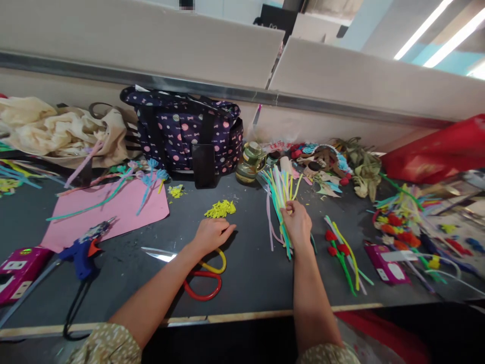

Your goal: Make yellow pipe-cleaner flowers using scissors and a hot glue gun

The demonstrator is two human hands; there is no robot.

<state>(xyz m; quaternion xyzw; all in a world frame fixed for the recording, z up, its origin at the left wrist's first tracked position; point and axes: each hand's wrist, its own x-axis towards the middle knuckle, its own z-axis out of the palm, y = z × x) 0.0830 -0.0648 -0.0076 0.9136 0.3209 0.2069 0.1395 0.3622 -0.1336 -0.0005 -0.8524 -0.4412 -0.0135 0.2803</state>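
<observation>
My right hand pinches into a loose bundle of pipe cleaners in yellow, white, green and lilac, which lies on the dark table. My left hand rests on the table with its thumb stretched out and apart; its other fingers are partly hidden, and I see nothing held in it. Just beyond it sits a small heap of short yellow cut pieces. Under my left forearm lie scissors with red and yellow handles, their blades pointing left.
At left, a blue glue gun lies beside a pink sheet holding pipe-cleaner shapes. A patterned bag, a phone and a bottle stand behind. Red pipe-cleaner flowers and a magenta box lie at right.
</observation>
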